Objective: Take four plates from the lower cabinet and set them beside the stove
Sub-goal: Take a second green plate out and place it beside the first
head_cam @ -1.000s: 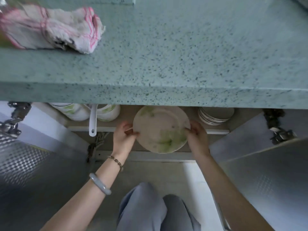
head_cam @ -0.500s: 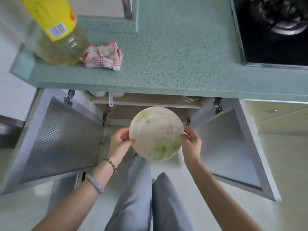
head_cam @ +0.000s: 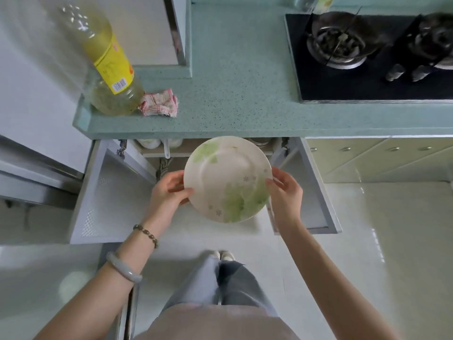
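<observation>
Between left grip (head_cam: pixel 169 192) and right grip (head_cam: pixel 285 192), out front of the cabinet (head_cam: pixel 115 197), hangs the plate (head_cam: pixel 228 179), each one pinching an opposite rim, probably to keep it level. Stove (head_cam: pixel 367 57) sits up-right of them, speckled tabletop (head_cam: pixel 245 94) in between.

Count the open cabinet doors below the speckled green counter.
2. The left grey cabinet door stands open beside the left hand; the right grey cabinet door beside the right hand. Both hands hold the round white green-leafed plate between them. No others visible.
</observation>
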The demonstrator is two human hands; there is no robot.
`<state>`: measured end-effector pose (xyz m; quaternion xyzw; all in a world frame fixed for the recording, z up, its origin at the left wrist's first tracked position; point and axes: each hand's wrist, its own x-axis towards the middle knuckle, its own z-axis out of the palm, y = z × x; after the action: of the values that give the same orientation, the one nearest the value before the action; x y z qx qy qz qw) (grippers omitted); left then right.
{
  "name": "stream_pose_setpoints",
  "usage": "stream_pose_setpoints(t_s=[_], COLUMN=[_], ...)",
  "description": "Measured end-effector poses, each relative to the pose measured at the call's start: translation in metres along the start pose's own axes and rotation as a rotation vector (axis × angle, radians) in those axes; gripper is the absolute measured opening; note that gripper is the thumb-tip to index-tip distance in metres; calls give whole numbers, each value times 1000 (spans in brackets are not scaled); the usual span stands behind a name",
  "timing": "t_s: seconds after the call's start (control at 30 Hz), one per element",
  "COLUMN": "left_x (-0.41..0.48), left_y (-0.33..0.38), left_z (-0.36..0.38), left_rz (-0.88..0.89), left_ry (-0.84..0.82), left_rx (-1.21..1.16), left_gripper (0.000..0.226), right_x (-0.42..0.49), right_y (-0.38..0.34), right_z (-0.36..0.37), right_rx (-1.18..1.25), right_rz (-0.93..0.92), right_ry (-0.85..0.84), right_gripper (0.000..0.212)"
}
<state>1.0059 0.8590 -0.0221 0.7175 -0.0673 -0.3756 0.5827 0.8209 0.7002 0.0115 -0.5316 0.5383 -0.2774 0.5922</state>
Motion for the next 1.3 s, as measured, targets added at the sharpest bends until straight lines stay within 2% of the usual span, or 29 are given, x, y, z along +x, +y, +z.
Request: stream_pose_setpoints(t_s=[0.2,0.43,0.57,0.73,1.0,1.3], left_x=[-14,-16,-20,-36,-82,-142], left_y=[55,110,129,135,126,104], left_z=[13,43,78,141,275,439], left_rz=[57,134,176,179,159,128], left_ry=[-61,-257,-397,-573,-837,-890], left_rx=[-33,36,62,92,170,145], left_gripper=[30,29,25,18,22,21], right_x=[-24,-39,-48,-71,-92,-66], right_y=[-33,-53,-54,-52,-43,-36], right_z=[-22,-49,-79,-131,-251,-416], right_rx=[41,11,20,91,117,88], right_rz=[-100,-181,-189,-201,-212,-229], right_ry=[73,213,364,536,800,881], right_gripper=[23,27,31,30,29,27])
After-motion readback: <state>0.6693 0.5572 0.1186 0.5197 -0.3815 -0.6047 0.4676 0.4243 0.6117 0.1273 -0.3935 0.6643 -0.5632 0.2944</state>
